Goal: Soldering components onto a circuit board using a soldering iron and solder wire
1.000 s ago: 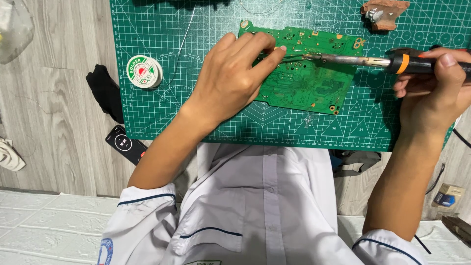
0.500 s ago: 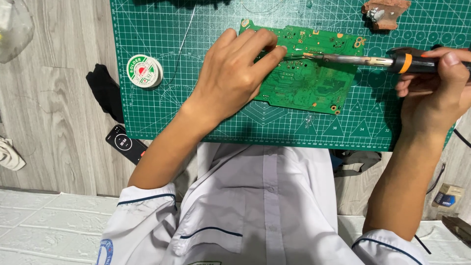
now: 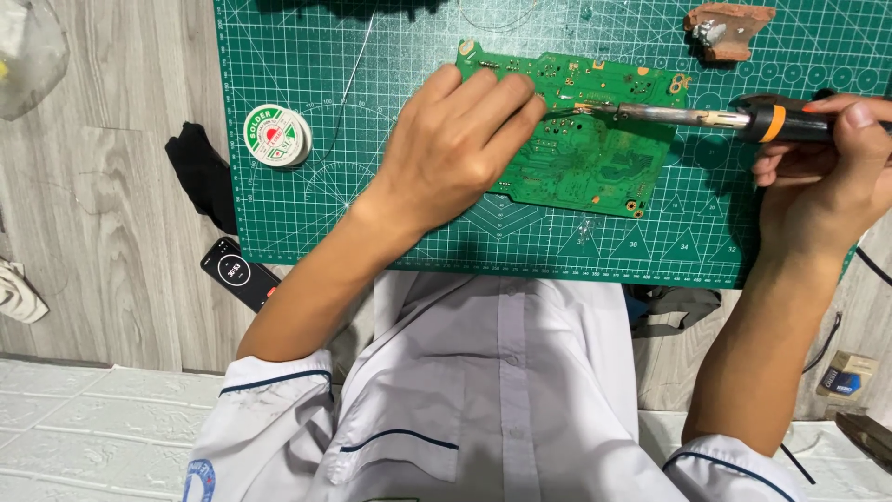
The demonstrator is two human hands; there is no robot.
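A green circuit board (image 3: 595, 158) lies on a green cutting mat (image 3: 307, 204). My left hand (image 3: 460, 149) lies flat on the board's left half and holds it down, its fingertips bunched right beside the iron's tip. I cannot tell whether they pinch a thin wire. My right hand (image 3: 827, 181) grips the black and orange handle of a soldering iron (image 3: 706, 118). The iron's metal shaft reaches left across the board, and its tip touches the board near the upper middle.
A spool of solder (image 3: 276, 136) sits on the mat's left side, with a thin wire trailing up. A black cloth (image 3: 200, 172) and a phone (image 3: 243, 275) lie left of the mat on the wooden table. A brownish sponge piece (image 3: 729, 26) lies at the top right.
The soldering iron and my right hand have shifted a little to the right. My left hand has stayed on the board.
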